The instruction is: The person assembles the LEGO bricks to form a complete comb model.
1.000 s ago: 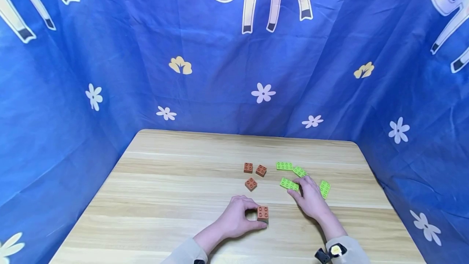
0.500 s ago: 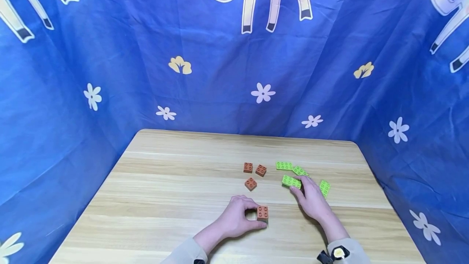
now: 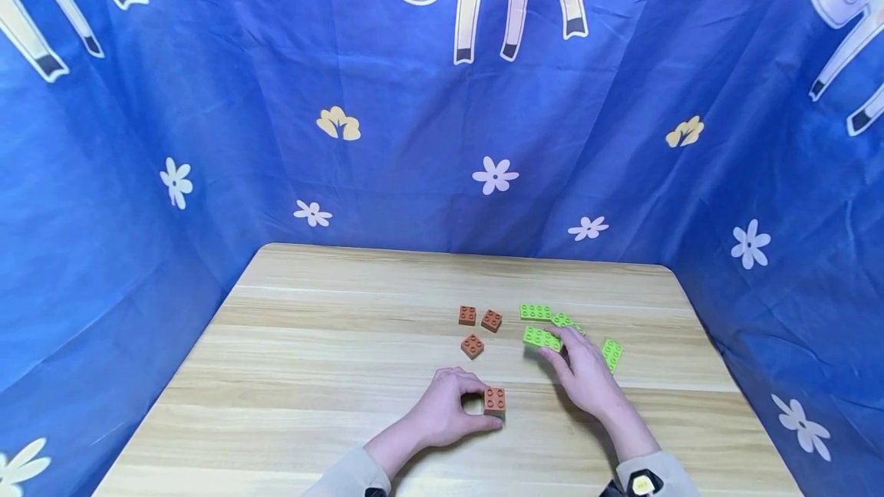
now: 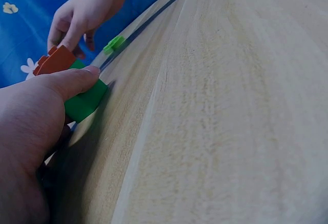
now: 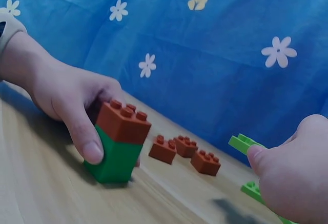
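The head view was bright and mostly crisp, with even light across the table and soft shadows beside the left hand and right hand. The blue cloth looked lighter at the left and deeper in its folds at the right. The left wrist view was dim and greyish, its wood grain soft, a dark shadow lying beside the green block. The right wrist view was muted as well (rather bluish, too), with a blurry-edged shadow low in the frame.
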Motion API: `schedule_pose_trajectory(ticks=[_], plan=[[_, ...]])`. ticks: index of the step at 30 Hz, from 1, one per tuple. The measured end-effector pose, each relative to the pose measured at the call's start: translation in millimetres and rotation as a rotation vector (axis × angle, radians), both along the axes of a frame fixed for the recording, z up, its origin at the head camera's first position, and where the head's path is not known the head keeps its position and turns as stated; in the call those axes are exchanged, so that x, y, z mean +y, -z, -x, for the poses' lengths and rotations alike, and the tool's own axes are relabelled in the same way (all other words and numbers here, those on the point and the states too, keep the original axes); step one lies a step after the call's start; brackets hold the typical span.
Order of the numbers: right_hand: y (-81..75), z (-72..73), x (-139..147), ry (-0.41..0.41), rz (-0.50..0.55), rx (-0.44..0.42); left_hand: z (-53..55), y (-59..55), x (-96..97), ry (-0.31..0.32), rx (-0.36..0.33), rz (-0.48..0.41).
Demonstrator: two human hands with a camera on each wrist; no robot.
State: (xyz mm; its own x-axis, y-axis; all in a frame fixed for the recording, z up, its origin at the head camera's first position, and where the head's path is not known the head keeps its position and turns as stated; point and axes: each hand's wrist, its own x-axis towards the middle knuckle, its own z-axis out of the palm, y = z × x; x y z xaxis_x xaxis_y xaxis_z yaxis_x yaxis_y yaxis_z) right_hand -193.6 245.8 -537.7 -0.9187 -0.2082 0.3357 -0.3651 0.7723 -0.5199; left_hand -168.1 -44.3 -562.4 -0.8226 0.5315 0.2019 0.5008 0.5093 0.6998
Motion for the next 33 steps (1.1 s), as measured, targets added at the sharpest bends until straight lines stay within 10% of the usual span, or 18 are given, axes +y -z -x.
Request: schedule_pose_trajectory(ticks=[18, 33], plan=[[-35.0, -25.6, -22, -0.106, -0.003, 0.053, -1.6, -1.1, 1.0, -0.003, -0.013, -0.001], [-32.9, -46.6, -37, -0.164, -0.037, 0.096, -0.7, -0.2, 0.1, -0.001, 0.001, -0.004]])
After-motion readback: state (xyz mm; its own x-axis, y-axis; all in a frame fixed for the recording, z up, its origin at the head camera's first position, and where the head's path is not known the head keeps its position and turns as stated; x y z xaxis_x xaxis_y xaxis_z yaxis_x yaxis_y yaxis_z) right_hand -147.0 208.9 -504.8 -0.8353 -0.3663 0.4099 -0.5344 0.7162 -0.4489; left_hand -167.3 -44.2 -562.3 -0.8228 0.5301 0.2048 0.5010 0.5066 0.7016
